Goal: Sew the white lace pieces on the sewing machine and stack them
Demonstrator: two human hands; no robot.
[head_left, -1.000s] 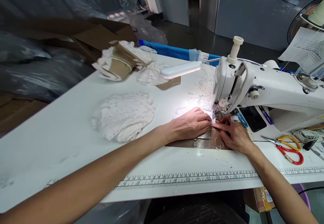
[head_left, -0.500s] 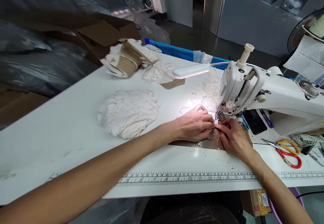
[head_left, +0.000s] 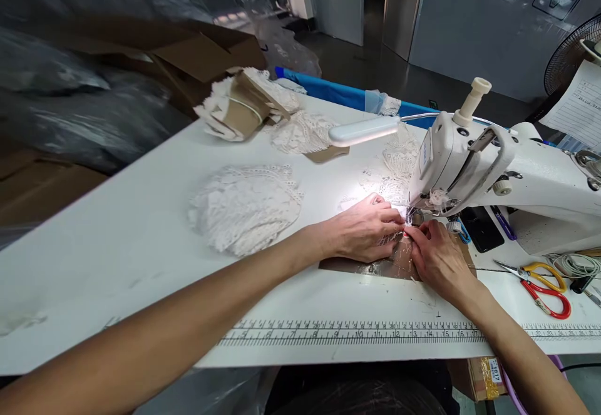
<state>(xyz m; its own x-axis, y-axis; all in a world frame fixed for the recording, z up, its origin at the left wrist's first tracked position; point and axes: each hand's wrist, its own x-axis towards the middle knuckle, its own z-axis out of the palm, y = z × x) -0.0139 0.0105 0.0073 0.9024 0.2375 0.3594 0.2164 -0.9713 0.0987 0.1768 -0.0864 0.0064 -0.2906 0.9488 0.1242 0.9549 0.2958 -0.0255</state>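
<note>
At the white sewing machine, my left hand presses white lace down with curled fingers, just left of the needle. My right hand is on the other side, its thumb and index finger pinched at the lace's edge close to the presser foot. Both sets of fingertips nearly meet there, and my fingers cover most of the piece. A lit white lamp shines over the spot. More white lace lies behind the machine head. Under my hands is a shiny metal plate with thread scraps.
A heap of white lace lies left on the table, with a tied lace bundle behind it. Scissors with red and yellow handles and a black phone are at right. A printed ruler runs along the front edge.
The view has shifted slightly, so the table things sit a little further right. Both hands stay at the needle on the lace, with only small finger movement.
</note>
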